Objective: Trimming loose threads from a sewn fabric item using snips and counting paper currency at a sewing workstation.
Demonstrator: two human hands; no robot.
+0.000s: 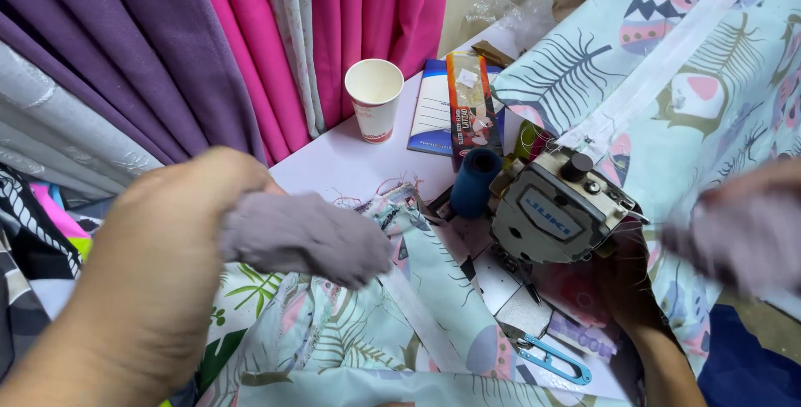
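Greyish-mauve cloth piece (304,238): soft, limp, light, slightly fuzzy by the look of it. It bunches and droops past the grip, so I judge it best held near an edge with a firm pinch, not mid-panel. Left hand (167,248) is closed around one end of it, fingers curled tight, cloth sticking out to the right. Right hand (751,223) is blurred (motion smear); it appears to be on a similar grey piece, but I cannot tell how far the fingers are closed.

Below and between the hands lies pale printed fabric (359,332) with a white tape strip, thin and slippery-looking, likely to slide. Between the hands, nearer the right one, sits the sewing machine head (551,211), a dark blue thread spool (476,182) beside it. Blue thread snips (551,361) lie below the machine. Beyond the left hand: a paper cup (375,98) and hanging purple and pink curtains (209,40).
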